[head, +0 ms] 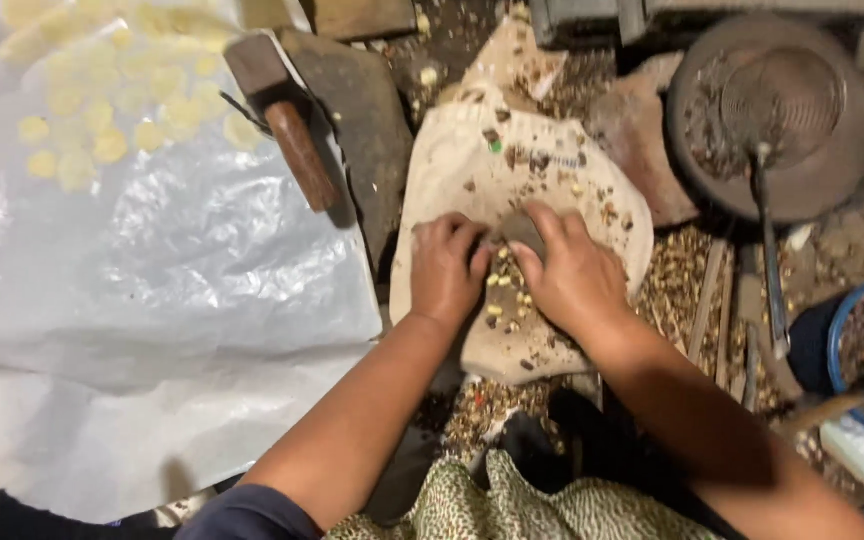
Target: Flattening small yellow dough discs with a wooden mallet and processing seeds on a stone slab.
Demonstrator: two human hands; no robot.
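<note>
Leopard-print cloth (pixel 512 505) nearest me. Beyond it, both hands on a pale worn slab (pixel 552 170). Left hand (pixel 447 268): fingers curled, knuckles down, pressing the slab; I cannot tell whether it holds anything. Right hand (pixel 574 275): fingers bent around a small grey stone (pixel 522 232). Yellowish kernels (pixel 505 290) scattered between the hands. Further left, a hammer (pixel 282 115) beside the white plastic sheet (pixel 152 290).

Glossy crinkled plastic sheet (pixel 152 260), rough matt stone slab (pixel 512 180), wooden-handled hammer (pixel 287 115), dull metal pan (pixel 772 115)
</note>
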